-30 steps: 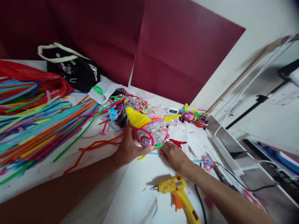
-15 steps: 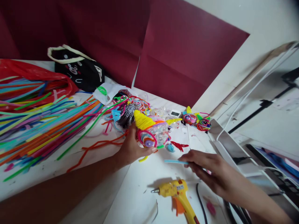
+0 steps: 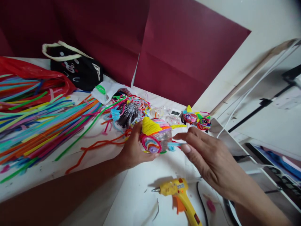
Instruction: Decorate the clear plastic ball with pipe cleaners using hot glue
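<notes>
My left hand (image 3: 132, 147) grips a clear ball craft (image 3: 156, 136) wrapped in coloured pipe cleaners, with yellow cone horns and a pink spiral eye. It holds the craft just above the white table (image 3: 141, 201). My right hand (image 3: 207, 155) is closed in a pinch on a light blue pipe cleaner (image 3: 176, 144), whose tip touches the craft's right side. A small blue spiral lies under that tip.
A yellow glue gun (image 3: 177, 191) lies near the front, its cord running right. A large spread of pipe cleaners (image 3: 42, 122) and a red plastic bag (image 3: 28, 78) fill the left. A black pouch (image 3: 75, 67), two finished crafts (image 3: 196, 121) and a grey box (image 3: 225, 138) stand behind.
My right hand picked up the light blue pipe cleaner from the table, drew it back, then brought it up to the craft's right side. My left hand kept hold of the craft.
</notes>
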### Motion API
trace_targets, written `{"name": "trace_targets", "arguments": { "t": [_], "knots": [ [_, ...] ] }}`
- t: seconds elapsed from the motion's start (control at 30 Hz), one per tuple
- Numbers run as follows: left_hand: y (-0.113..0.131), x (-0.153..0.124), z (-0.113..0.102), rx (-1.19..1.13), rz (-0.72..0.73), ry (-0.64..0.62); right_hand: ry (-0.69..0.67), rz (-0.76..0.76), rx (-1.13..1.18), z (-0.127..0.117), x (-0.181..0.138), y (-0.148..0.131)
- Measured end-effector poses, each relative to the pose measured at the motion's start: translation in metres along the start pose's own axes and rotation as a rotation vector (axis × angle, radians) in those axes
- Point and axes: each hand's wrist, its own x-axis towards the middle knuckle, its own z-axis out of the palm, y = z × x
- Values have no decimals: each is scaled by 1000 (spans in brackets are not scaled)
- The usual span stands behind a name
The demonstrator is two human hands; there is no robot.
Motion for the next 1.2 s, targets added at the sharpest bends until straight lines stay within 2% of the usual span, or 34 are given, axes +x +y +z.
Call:
{"name": "trace_targets", "arguments": {
  "t": [0.17,0.27,0.43,0.83,1.2],
  "knots": [
    [4,0,0,47,2,8,157,-75,41,8,7,5],
    [4,-1,1,67,15,7,193,-114,59,15,11,10],
    [6,0,2,39,53,-6,191,-143,43,19,15,11],
    [8,-3,2,-10,-25,-10,185,-153,-84,26,18,14],
    [5,-3,3,-22,-32,-20,141,-165,-60,25,22,13]
  ]
}}
